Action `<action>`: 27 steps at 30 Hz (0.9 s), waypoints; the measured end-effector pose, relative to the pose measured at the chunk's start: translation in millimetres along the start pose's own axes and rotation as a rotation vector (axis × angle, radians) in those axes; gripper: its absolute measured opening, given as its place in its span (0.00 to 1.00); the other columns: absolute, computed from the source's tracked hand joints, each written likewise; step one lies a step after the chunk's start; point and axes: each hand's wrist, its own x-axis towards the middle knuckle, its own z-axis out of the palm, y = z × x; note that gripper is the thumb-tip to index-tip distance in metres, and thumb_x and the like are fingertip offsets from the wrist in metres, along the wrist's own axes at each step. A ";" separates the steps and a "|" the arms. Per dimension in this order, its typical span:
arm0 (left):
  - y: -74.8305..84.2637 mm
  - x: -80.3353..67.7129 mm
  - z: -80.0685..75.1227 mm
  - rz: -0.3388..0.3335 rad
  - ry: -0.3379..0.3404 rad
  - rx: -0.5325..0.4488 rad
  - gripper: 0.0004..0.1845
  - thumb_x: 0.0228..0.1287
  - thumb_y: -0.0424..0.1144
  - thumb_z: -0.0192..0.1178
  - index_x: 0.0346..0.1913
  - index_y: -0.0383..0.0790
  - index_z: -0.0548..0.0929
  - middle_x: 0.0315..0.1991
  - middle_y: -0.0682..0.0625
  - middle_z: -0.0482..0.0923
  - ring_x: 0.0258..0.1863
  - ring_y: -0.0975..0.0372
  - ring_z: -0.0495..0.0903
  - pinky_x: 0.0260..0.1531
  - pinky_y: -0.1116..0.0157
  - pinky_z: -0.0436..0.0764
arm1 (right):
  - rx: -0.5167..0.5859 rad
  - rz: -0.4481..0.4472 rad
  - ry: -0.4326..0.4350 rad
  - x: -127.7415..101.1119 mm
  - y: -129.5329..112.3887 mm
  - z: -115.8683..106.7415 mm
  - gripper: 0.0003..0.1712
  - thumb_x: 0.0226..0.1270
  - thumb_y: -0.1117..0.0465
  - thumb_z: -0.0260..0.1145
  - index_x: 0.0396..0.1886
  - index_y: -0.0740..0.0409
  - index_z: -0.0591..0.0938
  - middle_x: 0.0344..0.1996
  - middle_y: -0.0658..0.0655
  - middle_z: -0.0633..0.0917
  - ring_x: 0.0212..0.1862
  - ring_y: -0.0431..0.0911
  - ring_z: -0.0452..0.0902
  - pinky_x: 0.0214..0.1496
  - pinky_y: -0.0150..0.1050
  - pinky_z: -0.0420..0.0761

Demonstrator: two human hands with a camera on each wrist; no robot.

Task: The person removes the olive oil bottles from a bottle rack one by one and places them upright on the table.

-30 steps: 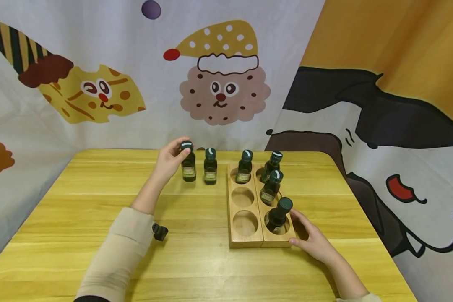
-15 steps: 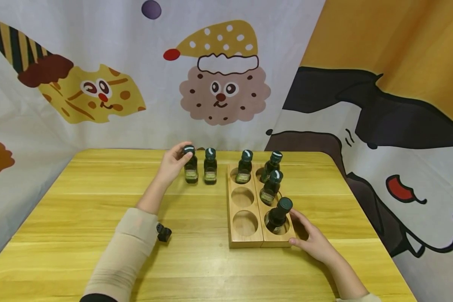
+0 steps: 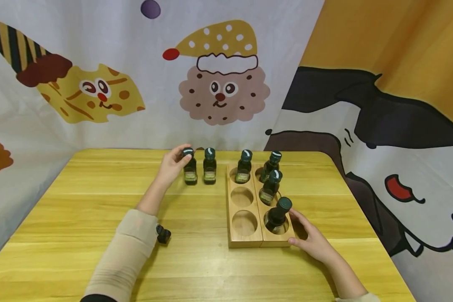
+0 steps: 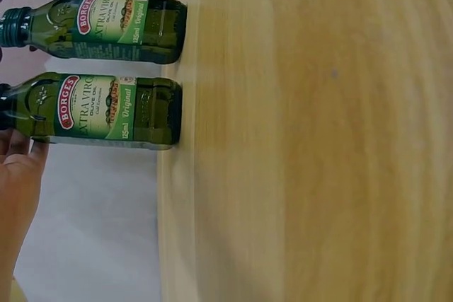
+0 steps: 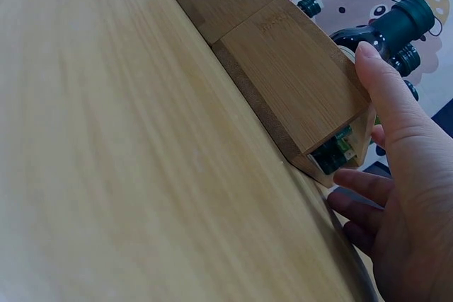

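Observation:
With thumb and fingers round its dark green cap, my left hand [image 3: 170,164] holds a small olive oil bottle [image 3: 190,173] standing upright near the table's far edge. A second olive oil bottle [image 4: 131,27] stands just to its right, apart from it; labels show in the left wrist view. My right hand [image 3: 312,240] touches the near right corner of a two-part wooden rack [image 3: 245,241], thumb [image 5: 388,93] on its edge and fingers loose beside it. Three bottles sit in the rack's right column, the nearest bottle [image 3: 277,216] tilted. Another bottle [image 3: 243,170] occupies the left column's far hole.
A small black object [image 3: 163,235] is at my left sleeve cuff. Behind the wooden table [image 3: 196,268] hangs a cartoon-printed curtain [image 3: 136,37]. Two round holes in the rack's left column show bare wooden bottoms.
My left hand has lowered the olive oil bottle slightly and brought it a little right and nearer, beside the second bottle. The right hand and rack have stayed put.

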 end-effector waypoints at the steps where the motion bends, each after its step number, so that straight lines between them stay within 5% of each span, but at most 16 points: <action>1: 0.2 0.0 -0.3 -0.005 -0.003 0.000 0.20 0.68 0.34 0.58 0.61 0.33 0.74 0.55 0.37 0.77 0.50 0.52 0.77 0.50 0.65 0.77 | -0.001 0.003 -0.001 0.0 0.7 -0.1 0.51 0.51 0.67 0.75 0.74 0.52 0.60 0.64 0.66 0.70 0.63 0.31 0.60 0.61 0.19 0.53; 12: 12.6 -3.9 -1.8 -0.043 -0.052 -0.065 0.23 0.68 0.30 0.56 0.65 0.30 0.69 0.58 0.34 0.73 0.53 0.52 0.74 0.51 0.67 0.75 | -0.020 0.013 -0.006 -0.9 4.4 -0.6 0.50 0.53 0.65 0.75 0.74 0.52 0.60 0.64 0.65 0.70 0.64 0.31 0.59 0.61 0.18 0.53; 18: 40.7 -10.3 -0.8 0.044 -0.089 -0.068 0.25 0.69 0.30 0.56 0.66 0.27 0.66 0.61 0.31 0.70 0.61 0.47 0.68 0.61 0.60 0.67 | -0.019 0.009 -0.003 -0.4 3.9 0.3 0.50 0.52 0.65 0.75 0.73 0.52 0.60 0.64 0.65 0.70 0.64 0.31 0.59 0.62 0.19 0.53; 22: 37.7 -3.8 -0.8 0.093 -0.083 -0.089 0.25 0.68 0.29 0.57 0.66 0.28 0.67 0.61 0.33 0.70 0.64 0.49 0.65 0.65 0.50 0.59 | -0.003 0.001 -0.005 0.0 3.2 0.6 0.50 0.52 0.66 0.75 0.73 0.52 0.60 0.64 0.65 0.70 0.63 0.31 0.59 0.62 0.19 0.53; 27: 43.2 0.2 6.9 0.139 -0.077 -0.103 0.25 0.68 0.33 0.59 0.66 0.35 0.70 0.61 0.41 0.73 0.65 0.57 0.65 0.65 0.53 0.61 | 0.009 -0.007 -0.004 0.1 2.7 0.3 0.51 0.51 0.68 0.75 0.73 0.54 0.60 0.63 0.66 0.70 0.63 0.30 0.59 0.61 0.19 0.54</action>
